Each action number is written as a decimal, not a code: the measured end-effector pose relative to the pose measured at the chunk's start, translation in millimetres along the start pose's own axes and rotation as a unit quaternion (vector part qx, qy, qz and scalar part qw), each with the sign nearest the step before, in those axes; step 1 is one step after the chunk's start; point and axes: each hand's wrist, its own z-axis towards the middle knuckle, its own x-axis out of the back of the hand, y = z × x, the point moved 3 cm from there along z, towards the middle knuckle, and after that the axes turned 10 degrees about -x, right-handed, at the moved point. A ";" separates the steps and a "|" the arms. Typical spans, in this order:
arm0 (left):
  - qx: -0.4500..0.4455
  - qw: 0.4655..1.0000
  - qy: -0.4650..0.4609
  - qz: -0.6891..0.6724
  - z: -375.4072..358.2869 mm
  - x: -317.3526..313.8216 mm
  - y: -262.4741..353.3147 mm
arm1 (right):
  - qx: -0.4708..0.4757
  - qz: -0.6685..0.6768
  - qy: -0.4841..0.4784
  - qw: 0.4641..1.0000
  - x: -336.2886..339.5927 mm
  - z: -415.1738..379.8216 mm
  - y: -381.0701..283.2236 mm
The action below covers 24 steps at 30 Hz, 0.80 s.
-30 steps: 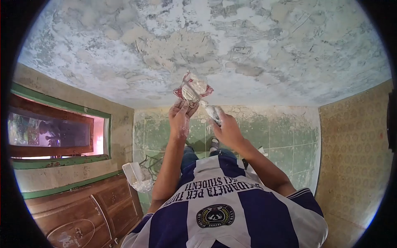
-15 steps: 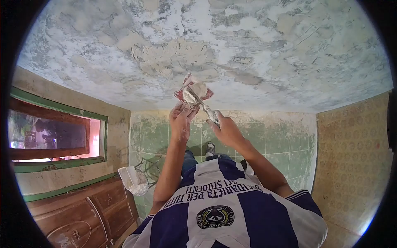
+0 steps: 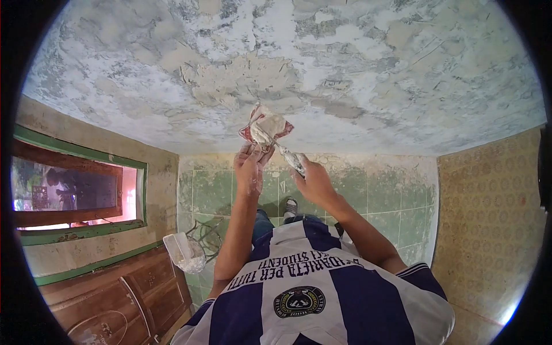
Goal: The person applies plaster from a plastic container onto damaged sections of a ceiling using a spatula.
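At nine o'clock a green-framed window sits in a bare plaster wall. Below it, toward seven o'clock, stands dark wooden furniture, and just right of that a white bucket with pale paste inside rests near the green tiled surface.

Near the centre, the hand on the left of the view is raised toward twelve o'clock. Its fingers are pressed together and closed around the lower edge of a red-rimmed board loaded with a mound of whitish plaster. The board lies just above the fingertips, against the patchy, peeling ceiling surface that fills the upper half of the view.

Just right of it, at about one o'clock from centre, the other hand is wrapped tightly around the plaster-caked handle of a putty knife. The blade slants up and leftward, and its tip touches the plaster heap on the board. The two hands are near each other but not touching.

At six o'clock is a blue-and-white striped shirt. At three o'clock a patterned yellowish wall runs down the right edge.
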 end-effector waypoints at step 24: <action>0.002 0.999 0.032 -0.004 6.8 1.8 2.5 | 0.040 0.028 0.012 0.999 -1.4 21.3 0.2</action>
